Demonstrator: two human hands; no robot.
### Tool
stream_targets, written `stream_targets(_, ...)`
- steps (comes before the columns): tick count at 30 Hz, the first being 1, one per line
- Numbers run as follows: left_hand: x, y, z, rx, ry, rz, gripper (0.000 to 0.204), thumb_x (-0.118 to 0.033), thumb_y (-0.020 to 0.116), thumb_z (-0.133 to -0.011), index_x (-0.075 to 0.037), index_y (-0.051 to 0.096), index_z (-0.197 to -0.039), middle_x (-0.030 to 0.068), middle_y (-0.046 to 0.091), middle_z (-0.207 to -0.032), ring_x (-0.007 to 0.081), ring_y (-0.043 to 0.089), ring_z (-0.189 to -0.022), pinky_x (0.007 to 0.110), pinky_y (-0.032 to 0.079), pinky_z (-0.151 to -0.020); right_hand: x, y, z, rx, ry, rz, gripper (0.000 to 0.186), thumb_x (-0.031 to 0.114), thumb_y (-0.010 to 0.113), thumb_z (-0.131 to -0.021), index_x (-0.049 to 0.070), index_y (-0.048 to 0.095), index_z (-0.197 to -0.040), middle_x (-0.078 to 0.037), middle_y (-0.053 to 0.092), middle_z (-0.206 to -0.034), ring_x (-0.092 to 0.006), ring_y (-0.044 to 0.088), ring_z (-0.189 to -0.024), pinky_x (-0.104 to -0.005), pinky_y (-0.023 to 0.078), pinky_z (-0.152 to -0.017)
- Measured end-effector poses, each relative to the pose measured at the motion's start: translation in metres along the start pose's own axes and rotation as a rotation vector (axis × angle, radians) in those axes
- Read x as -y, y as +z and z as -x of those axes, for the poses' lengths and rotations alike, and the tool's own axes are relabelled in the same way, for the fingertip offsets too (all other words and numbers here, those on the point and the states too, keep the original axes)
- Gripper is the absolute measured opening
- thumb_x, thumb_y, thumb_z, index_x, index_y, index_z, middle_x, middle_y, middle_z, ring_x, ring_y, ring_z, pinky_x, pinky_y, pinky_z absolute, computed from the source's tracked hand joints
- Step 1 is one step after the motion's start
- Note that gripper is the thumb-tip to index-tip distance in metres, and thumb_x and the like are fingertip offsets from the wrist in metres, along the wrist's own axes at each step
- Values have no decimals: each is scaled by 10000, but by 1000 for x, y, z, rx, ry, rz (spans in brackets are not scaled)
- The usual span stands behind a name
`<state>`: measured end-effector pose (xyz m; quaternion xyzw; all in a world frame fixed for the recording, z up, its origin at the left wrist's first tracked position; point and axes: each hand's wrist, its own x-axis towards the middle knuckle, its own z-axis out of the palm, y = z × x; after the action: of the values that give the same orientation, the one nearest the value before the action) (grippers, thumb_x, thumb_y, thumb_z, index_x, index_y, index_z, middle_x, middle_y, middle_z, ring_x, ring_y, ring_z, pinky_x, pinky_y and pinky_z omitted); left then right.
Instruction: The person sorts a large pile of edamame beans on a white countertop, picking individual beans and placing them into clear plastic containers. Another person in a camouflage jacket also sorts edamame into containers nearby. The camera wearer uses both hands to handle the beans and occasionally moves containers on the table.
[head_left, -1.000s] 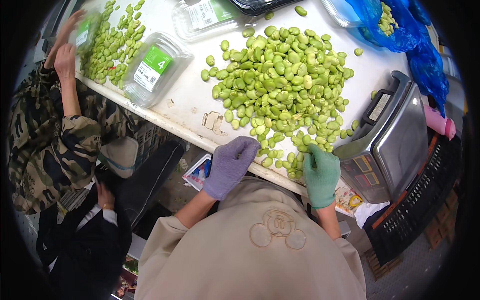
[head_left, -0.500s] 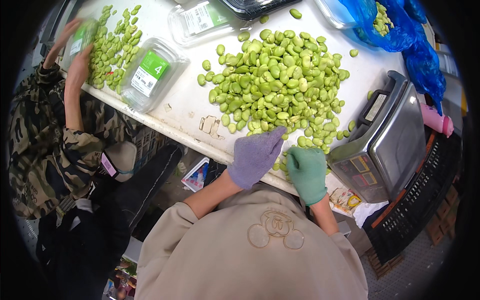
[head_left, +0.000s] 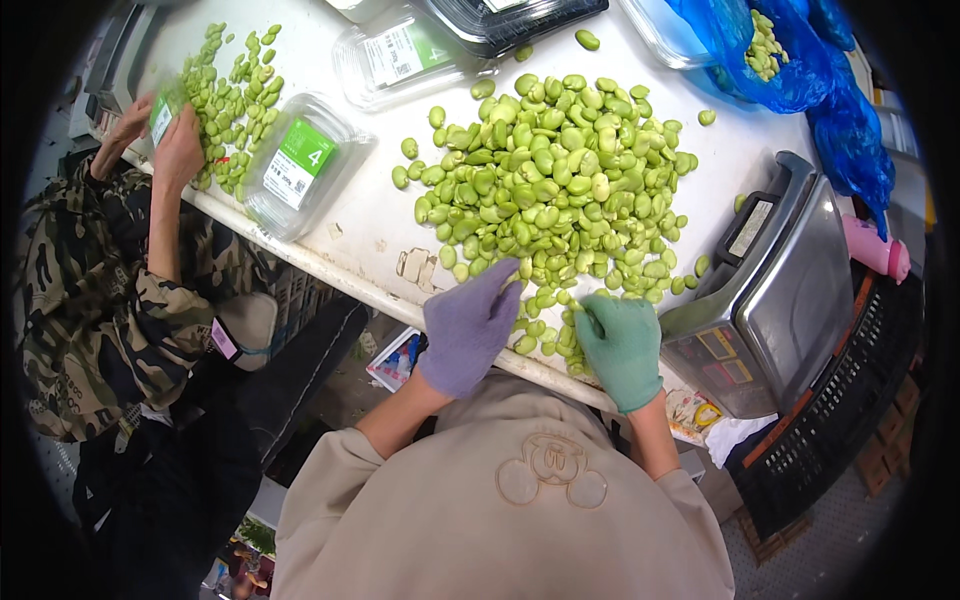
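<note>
A large heap of shelled green broad beans (head_left: 550,170) lies on the white table (head_left: 370,225) in front of me. My left hand (head_left: 468,325), in a purple knitted glove, is at the heap's near left edge. Its fingers are pinched together, and what they hold is hidden. My right hand (head_left: 622,350), in a green glove, rests by the near right edge with its fingers curled in over a few beans; I cannot make out what is in them. Between the two hands several loose beans lie close to the table's front edge.
A metal weighing scale (head_left: 770,290) stands at the right. Clear plastic boxes (head_left: 300,165) with green labels and a black tray (head_left: 520,22) sit at the left and back. A blue bag (head_left: 770,60) holds more beans. A co-worker (head_left: 110,300) at the left grips a labelled box.
My hands have moved apart: the left has drawn back to the left, while the right has shifted slightly and turned. More loose beans show between them. The co-worker's hands have closed round the box.
</note>
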<state>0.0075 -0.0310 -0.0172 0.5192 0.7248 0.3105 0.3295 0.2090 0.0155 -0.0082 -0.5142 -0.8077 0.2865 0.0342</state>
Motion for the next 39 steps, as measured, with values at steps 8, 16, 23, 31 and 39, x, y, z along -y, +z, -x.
stream_targets(8, 17, -3, 15, -121, -118, -263, 417, -178, 736, -863, -1, 626, -1225, 57, 571, -534, 234, 574, -449, 367, 466, -477, -3, -3, -8, -319, 51, 65, 416, 69, 693, -808, 11, 607, -1211, -190, 631, -1135, -377, 582, -1036, -462, 455, -880)
stream_targets(16, 7, 10, 9, -100, -152, -109, 316, -146, 730, -872, -35, 654, -1158, 57, 576, -553, 197, 566, -440, 341, 465, -477, 6, 19, -21, -217, -71, -4, 376, 37, 640, -797, 16, 587, -1169, -181, 608, -1122, -362, 559, -1075, -497, 369, -984)
stream_targets(23, -6, 41, 27, 148, 53, -46, 230, -234, 602, -942, -62, 609, -1095, 134, 623, -615, 338, 623, -527, 445, 479, -484, 19, 20, -22, -75, -201, -19, 355, 25, 632, -738, 112, 644, -1081, -69, 627, -1037, -273, 574, -1081, -528, 290, -1083)
stream_targets(31, -13, 37, 39, 222, 175, -112, 206, -209, 615, -939, -78, 615, -1099, 102, 621, -622, 296, 612, -509, 421, 465, -473, 0, 1, 19, -68, -112, 119, 400, -51, 607, -676, 125, 662, -1031, -48, 607, -1106, -292, 540, -1158, -532, 286, -1103)
stream_targets(39, 12, -6, 1, -51, 54, -148, 285, -124, 715, -872, -63, 690, -1149, 115, 595, -614, 257, 600, -511, 365, 470, -502, 14, -18, -13, -170, -147, 94, 464, -72, 580, -689, 57, 639, -1131, -96, 615, -1159, -318, 540, -1153, -508, 337, -1068)
